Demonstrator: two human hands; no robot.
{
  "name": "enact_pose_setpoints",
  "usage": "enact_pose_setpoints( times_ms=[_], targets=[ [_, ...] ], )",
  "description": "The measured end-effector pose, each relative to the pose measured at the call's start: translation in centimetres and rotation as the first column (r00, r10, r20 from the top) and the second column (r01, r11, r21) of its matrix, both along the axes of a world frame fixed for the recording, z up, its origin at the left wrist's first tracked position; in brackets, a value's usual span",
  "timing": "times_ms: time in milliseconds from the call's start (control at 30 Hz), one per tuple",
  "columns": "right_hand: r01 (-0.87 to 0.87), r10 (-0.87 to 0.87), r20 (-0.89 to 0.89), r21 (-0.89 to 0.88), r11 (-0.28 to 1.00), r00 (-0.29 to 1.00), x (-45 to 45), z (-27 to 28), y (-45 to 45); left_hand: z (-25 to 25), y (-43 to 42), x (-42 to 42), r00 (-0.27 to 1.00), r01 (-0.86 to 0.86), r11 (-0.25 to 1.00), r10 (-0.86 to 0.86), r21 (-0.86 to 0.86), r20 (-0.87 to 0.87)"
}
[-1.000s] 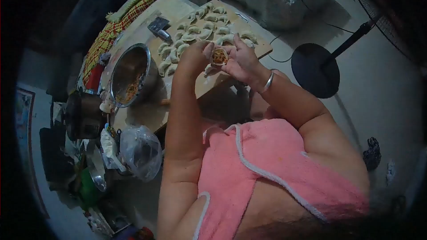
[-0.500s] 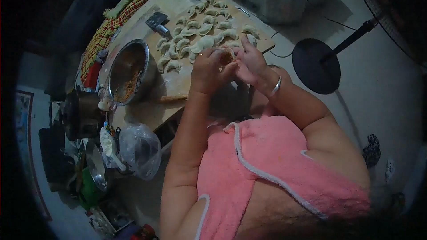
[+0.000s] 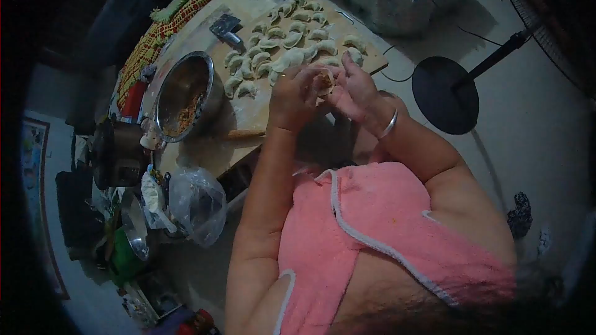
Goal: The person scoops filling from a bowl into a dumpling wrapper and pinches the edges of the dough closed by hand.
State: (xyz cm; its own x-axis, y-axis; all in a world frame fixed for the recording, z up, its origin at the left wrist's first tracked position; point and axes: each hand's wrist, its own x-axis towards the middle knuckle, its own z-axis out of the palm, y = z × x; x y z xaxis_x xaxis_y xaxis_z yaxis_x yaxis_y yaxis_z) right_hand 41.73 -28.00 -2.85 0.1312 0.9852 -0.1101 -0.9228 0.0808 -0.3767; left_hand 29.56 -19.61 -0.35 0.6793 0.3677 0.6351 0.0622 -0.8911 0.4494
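Observation:
Between my two hands sits a dumpling [image 3: 325, 82], its wrapper partly open with brownish filling showing. The fingers of my left hand [image 3: 290, 100] are curled against the wrapper's left side. My right hand [image 3: 360, 94], with a silver bangle at the wrist, supports it from the right, thumb pointing up; some fingers are hidden. Rows of folded dumplings [image 3: 293, 40] lie on the wooden board [image 3: 372, 49] just beyond my hands. Left of them a steel bowl [image 3: 214, 102] holds orange-brown filling [image 3: 186, 116], and a rolling pin [image 3: 243, 133] lies near the table edge.
A cleaver [image 3: 225, 29] rests on the floured table behind the bowl. A dark pot [image 3: 118, 155], a clear plastic bag [image 3: 197, 205] and a metal pan [image 3: 133, 226] crowd the left. The round black base of a fan [image 3: 444, 96] stands on the floor at right.
The view has shifted slightly, so the scene sits a little further right. My left fingers have moved a little off the wrapper's opening, and more filling shows.

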Motion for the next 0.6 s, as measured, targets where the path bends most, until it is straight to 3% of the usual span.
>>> enact_pose_setpoints(
  times_ms=[67,267,600],
  targets=[
    [0.011,-0.011,0.017,0.017,1.0,1.0,0.3,-0.6,0.3,-0.5,0.7,-0.4,0.997,-0.066,0.997,0.067,0.037,-0.026],
    [0.063,-0.062,0.057,-0.017,0.998,0.996,0.2,-0.2,-0.3,-0.8,0.9,-0.8,0.999,-0.007,0.995,0.011,0.095,-0.041],
    [-0.009,-0.004,0.19,0.067,0.998,0.982,0.6,-1.8,-0.2,-0.8,0.6,-2.0,0.999,0.025,0.998,-0.026,0.051,0.021]
  ],
)
